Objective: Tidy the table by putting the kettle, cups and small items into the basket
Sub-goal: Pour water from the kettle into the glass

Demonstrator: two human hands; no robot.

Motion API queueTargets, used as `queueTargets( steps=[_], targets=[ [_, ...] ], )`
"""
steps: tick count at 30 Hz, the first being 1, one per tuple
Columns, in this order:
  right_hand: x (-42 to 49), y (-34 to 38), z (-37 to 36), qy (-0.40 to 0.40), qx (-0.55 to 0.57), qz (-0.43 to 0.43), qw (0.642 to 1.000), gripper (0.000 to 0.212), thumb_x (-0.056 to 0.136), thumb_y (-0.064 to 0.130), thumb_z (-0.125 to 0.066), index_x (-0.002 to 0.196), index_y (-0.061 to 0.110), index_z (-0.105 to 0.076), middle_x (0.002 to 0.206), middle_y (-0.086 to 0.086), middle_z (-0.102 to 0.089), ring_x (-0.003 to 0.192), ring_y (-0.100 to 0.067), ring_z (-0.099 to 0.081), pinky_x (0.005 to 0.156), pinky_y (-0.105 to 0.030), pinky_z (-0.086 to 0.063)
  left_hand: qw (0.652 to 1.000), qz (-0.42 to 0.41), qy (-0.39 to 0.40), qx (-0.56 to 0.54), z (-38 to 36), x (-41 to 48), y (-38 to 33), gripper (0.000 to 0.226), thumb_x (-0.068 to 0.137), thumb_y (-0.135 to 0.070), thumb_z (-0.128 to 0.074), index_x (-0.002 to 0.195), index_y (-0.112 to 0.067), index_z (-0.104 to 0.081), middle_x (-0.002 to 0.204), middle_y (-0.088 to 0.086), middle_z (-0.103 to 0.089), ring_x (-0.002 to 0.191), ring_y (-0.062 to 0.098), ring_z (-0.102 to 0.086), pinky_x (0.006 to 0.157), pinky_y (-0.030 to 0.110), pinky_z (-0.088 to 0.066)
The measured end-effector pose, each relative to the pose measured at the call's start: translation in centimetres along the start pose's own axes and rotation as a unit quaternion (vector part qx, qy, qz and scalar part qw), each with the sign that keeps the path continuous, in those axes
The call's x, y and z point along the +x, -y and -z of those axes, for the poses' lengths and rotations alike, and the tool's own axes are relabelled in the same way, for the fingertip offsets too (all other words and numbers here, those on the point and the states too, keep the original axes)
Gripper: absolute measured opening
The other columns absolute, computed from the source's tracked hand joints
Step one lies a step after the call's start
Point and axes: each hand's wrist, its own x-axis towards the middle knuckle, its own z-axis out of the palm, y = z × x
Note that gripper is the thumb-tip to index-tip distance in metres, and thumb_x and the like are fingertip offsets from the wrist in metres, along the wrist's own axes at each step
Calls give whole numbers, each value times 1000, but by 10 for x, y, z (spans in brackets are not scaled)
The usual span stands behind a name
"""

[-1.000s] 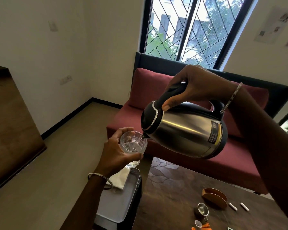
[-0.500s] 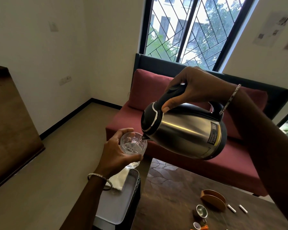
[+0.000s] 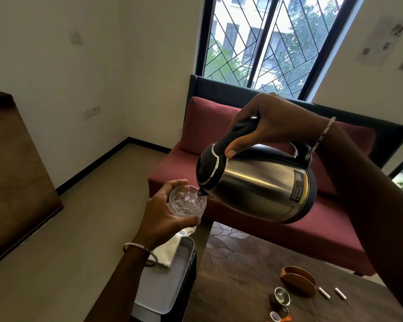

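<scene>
A dark patterned table (image 3: pixel 242 275) stands before a red sofa (image 3: pixel 323 217) under the window (image 3: pixel 265 43); as a moment ago, the right hand (image 3: pixel 272 124) grips the black handle of the shiny steel kettle (image 3: pixel 261 187); its spout tilts into the ribbed glass (image 3: pixel 187 203), which the left hand (image 3: pixel 163 217) holds above the grey tray (image 3: pixel 163 287).

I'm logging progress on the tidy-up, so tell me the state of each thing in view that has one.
Kettle: lifted, tilted, lid closed, spout at the glass rim.
Glass: held upright in the air.
Right hand: grips the kettle handle.
Left hand: holds the glass.
Grey tray: holds a folded white napkin.
</scene>
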Motion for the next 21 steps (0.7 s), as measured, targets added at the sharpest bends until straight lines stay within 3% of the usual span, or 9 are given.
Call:
queueTargets(
  steps=[10,21],
  targets=[
    [-2,4,2,0,-7,3,1000,52,54,73,-76,87,34,-80,81,5,-77,82,-15,-70,85,-44,-55,1000,-3,-1,4,-1,-2,0,86,46,-47,-86,125,-32,-54,113,-22,-62,99,-11,-60,77,7,-50],
    [-4,8,1,-4,-19,-1,1000,52,52,74,-76,86,35,-80,79,9,-77,80,-11,-69,85,-41,-55,1000,2,-3,3,1,-5,0,87,45,-45,-87,125,-31,-54,114,-18,-64,101,-4,-62,83,17,-54]
  ],
)
